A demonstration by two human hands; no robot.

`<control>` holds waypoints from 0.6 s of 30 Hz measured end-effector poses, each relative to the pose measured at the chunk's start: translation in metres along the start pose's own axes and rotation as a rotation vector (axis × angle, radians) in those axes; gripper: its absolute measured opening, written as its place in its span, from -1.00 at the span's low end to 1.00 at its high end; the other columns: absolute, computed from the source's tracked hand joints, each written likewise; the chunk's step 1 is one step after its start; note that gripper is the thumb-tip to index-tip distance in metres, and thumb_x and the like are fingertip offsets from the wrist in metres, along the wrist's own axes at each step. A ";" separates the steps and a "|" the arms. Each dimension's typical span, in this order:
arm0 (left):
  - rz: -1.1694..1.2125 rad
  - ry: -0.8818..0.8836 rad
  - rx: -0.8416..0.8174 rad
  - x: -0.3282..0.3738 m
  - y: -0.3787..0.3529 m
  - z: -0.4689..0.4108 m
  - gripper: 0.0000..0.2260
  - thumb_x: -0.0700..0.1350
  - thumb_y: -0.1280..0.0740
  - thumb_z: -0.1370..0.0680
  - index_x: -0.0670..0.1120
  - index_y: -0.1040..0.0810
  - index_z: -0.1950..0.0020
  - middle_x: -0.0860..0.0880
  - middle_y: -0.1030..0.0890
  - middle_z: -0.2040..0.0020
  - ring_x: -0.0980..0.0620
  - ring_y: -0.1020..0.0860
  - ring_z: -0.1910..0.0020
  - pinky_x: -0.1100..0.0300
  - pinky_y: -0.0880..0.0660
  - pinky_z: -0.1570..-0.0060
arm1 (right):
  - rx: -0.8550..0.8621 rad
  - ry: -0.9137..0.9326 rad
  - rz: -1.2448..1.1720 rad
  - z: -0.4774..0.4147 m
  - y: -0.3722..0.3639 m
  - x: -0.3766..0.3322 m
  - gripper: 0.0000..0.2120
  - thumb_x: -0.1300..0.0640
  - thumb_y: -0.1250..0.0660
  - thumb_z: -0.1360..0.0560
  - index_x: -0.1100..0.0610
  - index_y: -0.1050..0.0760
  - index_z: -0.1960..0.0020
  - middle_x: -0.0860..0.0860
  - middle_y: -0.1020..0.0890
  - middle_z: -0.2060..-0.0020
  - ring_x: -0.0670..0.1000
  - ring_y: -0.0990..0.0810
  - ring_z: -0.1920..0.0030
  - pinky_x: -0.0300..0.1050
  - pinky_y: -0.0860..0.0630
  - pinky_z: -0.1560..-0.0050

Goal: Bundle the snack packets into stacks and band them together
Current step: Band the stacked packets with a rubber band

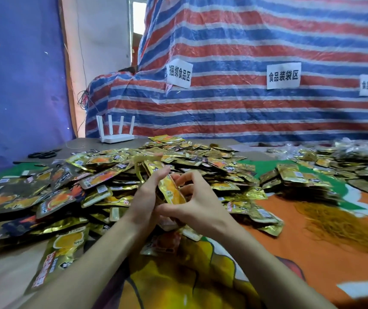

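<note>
A big heap of gold and orange snack packets (102, 175) covers the table in front of me. Between both hands I hold a small upright stack of packets (171, 191), edge-on to the camera. My left hand (147, 195) lies flat against the stack's left side with fingers straight. My right hand (195, 201) curls round its right side, thumb and fingers bent over the top. A pile of orange rubber bands (338, 221) lies on the table to the right. Banded stacks (298, 177) sit beyond it.
A white router (116, 132) and black scissors (42, 154) stand at the table's far left. A striped tarpaulin with paper signs (283, 78) hangs behind. More packets (356, 157) pile at the far right. The printed cloth (301, 259) shows near me.
</note>
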State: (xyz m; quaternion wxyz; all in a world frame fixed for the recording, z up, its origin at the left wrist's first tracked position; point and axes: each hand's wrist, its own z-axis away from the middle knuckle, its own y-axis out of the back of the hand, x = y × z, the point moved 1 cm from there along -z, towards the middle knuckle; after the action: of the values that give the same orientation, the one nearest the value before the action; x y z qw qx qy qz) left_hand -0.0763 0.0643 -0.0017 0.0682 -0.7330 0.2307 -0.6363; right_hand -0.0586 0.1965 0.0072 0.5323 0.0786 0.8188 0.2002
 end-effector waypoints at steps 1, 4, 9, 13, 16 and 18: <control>-0.071 -0.050 0.023 -0.002 -0.004 0.000 -0.52 0.13 -0.36 -0.54 -0.25 -0.60 -0.22 -0.25 -0.68 -0.10 -0.25 -0.67 -0.06 -0.11 -0.61 -0.09 | 0.006 -0.004 -0.007 0.002 0.007 0.000 -0.39 -0.07 -0.62 -0.19 -0.10 -0.39 -0.12 -0.10 -0.59 -0.02 -0.15 -0.63 0.08 -0.20 -0.63 0.19; -0.186 -0.202 0.120 -0.005 -0.020 0.002 -0.50 0.08 -0.52 -0.44 -0.21 -0.56 -0.23 -0.25 -0.69 -0.04 -0.14 -0.71 0.09 0.08 -0.63 0.22 | 0.028 -0.011 0.066 0.008 0.032 -0.003 -0.39 -0.13 -0.56 -0.14 -0.11 -0.42 -0.12 -0.03 -0.60 0.01 -0.08 -0.63 0.05 -0.14 -0.63 0.20; -0.673 -0.293 0.212 -0.007 -0.051 -0.009 -0.34 0.21 -0.48 -0.43 0.01 -0.37 -0.44 -0.01 -0.52 -0.30 0.05 -0.54 -0.24 0.12 -0.52 -0.21 | 0.272 -0.077 0.271 0.006 0.093 0.000 -0.55 -0.05 -0.59 -0.27 -0.03 -0.44 -0.03 -0.06 -0.62 0.16 -0.05 -0.61 0.24 -0.05 -0.55 0.22; -0.865 -0.387 0.057 -0.011 -0.086 -0.021 -0.80 0.05 -0.39 -0.58 0.05 -0.58 -0.18 0.08 -0.59 -0.12 0.25 -0.53 -0.05 0.51 -0.42 0.14 | 0.471 -0.178 0.468 -0.010 0.157 0.018 -0.60 0.01 -0.56 -0.36 0.06 -0.41 -0.04 0.03 -0.60 0.15 0.06 -0.62 0.18 -0.06 -0.51 0.25; -0.872 -0.386 -0.037 -0.015 -0.108 -0.026 -0.85 0.02 -0.37 -0.60 0.05 -0.60 -0.13 0.13 -0.59 -0.01 0.25 -0.54 0.03 0.49 -0.43 0.17 | 0.622 -0.277 0.625 -0.025 0.211 0.037 -0.64 0.06 -0.49 -0.43 0.15 -0.41 -0.08 0.14 -0.60 0.06 0.16 -0.57 0.05 0.04 -0.53 0.06; -0.870 -0.398 -0.075 -0.018 -0.117 -0.028 -0.86 0.01 -0.36 -0.60 0.04 -0.61 -0.13 0.16 -0.58 0.01 0.27 -0.54 0.05 0.42 -0.46 0.12 | 0.689 -0.391 0.699 -0.033 0.242 0.057 -0.65 0.06 -0.46 -0.46 0.17 -0.40 -0.12 0.19 -0.59 0.00 0.24 -0.56 -0.04 0.10 -0.53 -0.07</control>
State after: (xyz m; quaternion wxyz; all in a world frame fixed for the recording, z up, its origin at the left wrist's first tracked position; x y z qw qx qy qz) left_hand -0.0756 0.1814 0.0331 -0.1882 -0.8710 -0.0922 -0.4444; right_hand -0.1331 0.4270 0.0708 0.5198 0.5533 0.6475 0.0668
